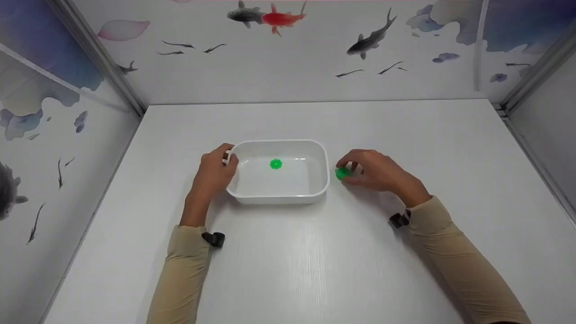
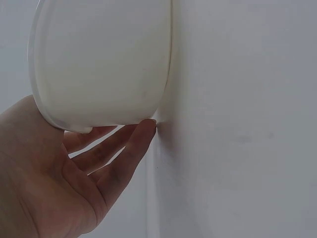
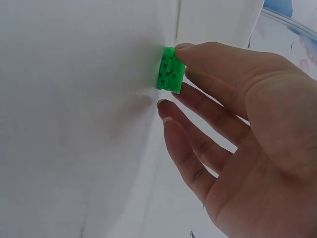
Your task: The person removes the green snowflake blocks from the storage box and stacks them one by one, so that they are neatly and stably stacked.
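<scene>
A white rectangular basin (image 1: 282, 198) stands on the table, with one flat green flower-shaped piece (image 1: 276, 164) on its floor. At the basin's left end my left hand (image 1: 217, 170) grips the rim, thumb over the edge and fingers along the outer wall. The left wrist view shows the fingers (image 2: 126, 156) reaching down beside that wall. Right of the basin, my right hand (image 1: 375, 170) pinches a small green stack of flower-shaped plastic pieces (image 3: 171, 70) between thumb and fingers, close over the table. Its other fingers (image 3: 183, 144) are loosely bent beside the stack.
The white table (image 1: 279, 265) is bounded by a back wall (image 1: 292, 76) printed with fish and by side panels in metal frames. Each wrist carries a small black camera (image 1: 216, 239) below the sleeve cuff.
</scene>
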`<state>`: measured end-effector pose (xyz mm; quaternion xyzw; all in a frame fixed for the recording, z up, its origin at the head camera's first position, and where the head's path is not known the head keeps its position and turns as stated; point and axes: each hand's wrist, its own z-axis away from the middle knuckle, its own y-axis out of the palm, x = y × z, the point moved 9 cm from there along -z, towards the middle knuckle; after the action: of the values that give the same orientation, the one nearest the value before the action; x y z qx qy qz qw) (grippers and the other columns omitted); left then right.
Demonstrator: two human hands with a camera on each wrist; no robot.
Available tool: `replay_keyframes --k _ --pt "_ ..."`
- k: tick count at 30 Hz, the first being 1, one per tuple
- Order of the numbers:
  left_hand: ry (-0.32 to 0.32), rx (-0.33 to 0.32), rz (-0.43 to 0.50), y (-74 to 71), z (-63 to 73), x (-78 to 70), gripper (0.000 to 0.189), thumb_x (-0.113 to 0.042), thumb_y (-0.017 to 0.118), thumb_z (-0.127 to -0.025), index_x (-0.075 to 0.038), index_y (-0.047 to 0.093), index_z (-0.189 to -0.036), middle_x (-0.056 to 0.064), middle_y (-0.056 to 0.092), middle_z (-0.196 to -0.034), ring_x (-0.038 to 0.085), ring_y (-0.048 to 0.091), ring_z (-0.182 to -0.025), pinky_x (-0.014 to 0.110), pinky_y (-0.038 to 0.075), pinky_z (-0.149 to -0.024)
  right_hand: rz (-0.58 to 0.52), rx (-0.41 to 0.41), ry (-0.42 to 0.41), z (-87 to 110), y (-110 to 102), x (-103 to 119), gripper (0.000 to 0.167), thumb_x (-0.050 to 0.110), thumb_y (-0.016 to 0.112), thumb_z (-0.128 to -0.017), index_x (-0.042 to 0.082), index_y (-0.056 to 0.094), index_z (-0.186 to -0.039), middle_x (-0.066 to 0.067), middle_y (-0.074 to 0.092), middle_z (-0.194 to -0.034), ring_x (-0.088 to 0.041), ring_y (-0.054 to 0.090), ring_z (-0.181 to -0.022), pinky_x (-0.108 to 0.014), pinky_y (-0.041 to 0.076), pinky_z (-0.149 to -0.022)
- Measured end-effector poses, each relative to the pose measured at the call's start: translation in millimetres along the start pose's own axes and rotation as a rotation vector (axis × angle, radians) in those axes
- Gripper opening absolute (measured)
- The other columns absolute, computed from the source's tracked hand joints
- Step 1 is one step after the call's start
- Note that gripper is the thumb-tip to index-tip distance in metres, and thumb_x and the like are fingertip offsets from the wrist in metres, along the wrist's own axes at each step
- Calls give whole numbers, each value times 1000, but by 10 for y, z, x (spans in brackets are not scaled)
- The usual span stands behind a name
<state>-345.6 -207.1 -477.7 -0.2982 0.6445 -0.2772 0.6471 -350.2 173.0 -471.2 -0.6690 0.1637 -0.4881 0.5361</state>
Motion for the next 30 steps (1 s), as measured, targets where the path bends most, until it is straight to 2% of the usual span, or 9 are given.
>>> replay_keyframes --k 10,15,22,26,30 --pt "-12 8 -3 15 -14 15 43 -33 50 -113 -16 61 -150 15 71 -132 30 71 -114 51 60 -98 10 -9 3 -12 5 1 37 26 81 -96 19 76 -133 2 75 -127 -22 69 -111 -45 59 -90" --pt "-7 4 8 16 -16 13 42 -33 50 -113 -16 61 -150 14 72 -132 30 72 -114 51 60 -98 -32 -45 -16 -13 -55 46 40 30 82 -97 18 75 -134 -1 72 -133 -24 69 -116 -48 61 -93" --pt "-33 11 5 25 -9 -1 42 -33 50 -113 -16 61 -150 14 71 -134 30 71 -115 51 60 -100 -74 -186 -68 -13 -205 153 33 25 75 -103 13 74 -135 -7 74 -133 -29 70 -117 -50 62 -97" --pt "-27 5 -5 23 -12 0 43 -33 50 -113 -17 61 -151 14 71 -133 30 70 -114 51 60 -99 -101 -284 -131 -6 -295 263 29 18 74 -104 13 75 -132 -6 75 -129 -29 70 -116 -50 61 -97" --pt "-26 0 -7 24 -14 8 42 -33 50 -113 -17 61 -150 13 71 -131 30 70 -113 50 60 -97 -135 -344 -199 -13 -343 389 27 14 72 -104 13 75 -131 -5 76 -129 -28 70 -119 -54 60 -98"
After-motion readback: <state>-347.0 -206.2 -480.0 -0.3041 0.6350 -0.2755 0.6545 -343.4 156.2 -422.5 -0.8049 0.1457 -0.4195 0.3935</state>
